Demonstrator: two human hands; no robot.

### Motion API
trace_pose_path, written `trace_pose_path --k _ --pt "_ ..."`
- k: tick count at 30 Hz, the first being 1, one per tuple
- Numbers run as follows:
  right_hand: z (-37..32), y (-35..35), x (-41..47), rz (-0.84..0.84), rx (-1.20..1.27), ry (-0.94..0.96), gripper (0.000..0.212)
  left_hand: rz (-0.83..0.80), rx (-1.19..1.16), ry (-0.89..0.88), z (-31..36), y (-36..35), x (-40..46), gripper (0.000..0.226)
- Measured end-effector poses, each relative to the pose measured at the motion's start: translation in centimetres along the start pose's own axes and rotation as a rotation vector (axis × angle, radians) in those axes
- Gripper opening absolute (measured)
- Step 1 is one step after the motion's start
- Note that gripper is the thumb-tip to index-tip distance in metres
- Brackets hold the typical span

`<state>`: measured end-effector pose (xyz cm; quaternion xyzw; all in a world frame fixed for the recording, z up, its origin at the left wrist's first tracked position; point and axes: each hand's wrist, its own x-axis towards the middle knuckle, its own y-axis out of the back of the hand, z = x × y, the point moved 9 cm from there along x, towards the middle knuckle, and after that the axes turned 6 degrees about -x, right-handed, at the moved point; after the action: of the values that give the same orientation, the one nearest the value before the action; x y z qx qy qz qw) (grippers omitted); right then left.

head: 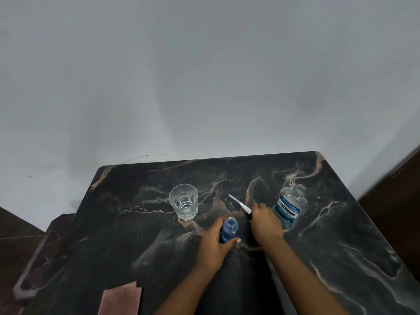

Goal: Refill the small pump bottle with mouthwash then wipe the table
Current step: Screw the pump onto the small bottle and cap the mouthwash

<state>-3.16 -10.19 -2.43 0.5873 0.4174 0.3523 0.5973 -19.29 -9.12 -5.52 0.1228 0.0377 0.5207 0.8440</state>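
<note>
Blue-filled small pump bottle [229,230], neck open, stands near table centre, left hand [214,243] curled round its body. Right hand [264,220] pinches pump head [246,210], dip tube pointing away. Risk: tube missing narrow neck, tipping bottle, spilling mouthwash. Uncapped Listerine bottle [289,206] beside right hand; glass tumbler [184,201] left. Dark marble-pattern table [341,258]; pink cloth [120,301] near edge; grey wall [204,76] behind.

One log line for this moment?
left hand: grips small bottle, uncapped | right hand: holds pump head | Listerine bottle: open
</note>
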Motion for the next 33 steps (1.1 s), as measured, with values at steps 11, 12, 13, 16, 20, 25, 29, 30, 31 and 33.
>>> trace_pose_path --k 11,12,13,16,20,25,29,30,31,33 --pt "-1.1 6.9 -3.4 0.23 0.304 0.008 0.025 -0.012 -0.058 0.049 0.2 0.1 -0.1 0.045" --pt "-1.2 8.5 -3.7 0.274 0.353 0.025 0.024 -0.007 -0.073 0.061 0.2 0.1 -0.2 0.045" --pt "-1.1 10.3 -4.0 0.321 0.405 0.042 0.025 -0.003 -0.086 0.072 0.4 0.2 -0.2 0.044" --pt "-0.6 16.2 -4.5 0.442 0.538 0.067 0.031 0.019 -0.128 0.1 1.4 0.6 0.4 0.045" --pt "0.2 23.6 -4.8 0.488 0.807 0.075 0.024 0.091 -0.189 0.071 6.4 2.4 2.8 0.044" --pt "-0.7 32.4 -5.7 0.526 0.997 0.158 0.019 0.105 -0.126 -0.013 14.7 5.1 6.0 0.055" --pt "-1.4 37.5 -6.3 0.577 1.039 0.231 0.015 0.148 -0.104 -0.067 19.5 6.5 6.5 0.054" --pt "-1.5 38.2 -6.2 0.566 1.032 0.234 0.015 0.157 -0.115 -0.063 20.1 6.6 6.5 0.053" --pt "-1.5 38.8 -6.0 0.558 1.025 0.238 0.015 0.163 -0.133 -0.061 20.6 6.7 6.5 0.053" --pt "-1.2 39.8 -5.9 0.551 1.024 0.248 0.019 0.164 -0.155 -0.064 21.3 6.7 6.3 0.053"
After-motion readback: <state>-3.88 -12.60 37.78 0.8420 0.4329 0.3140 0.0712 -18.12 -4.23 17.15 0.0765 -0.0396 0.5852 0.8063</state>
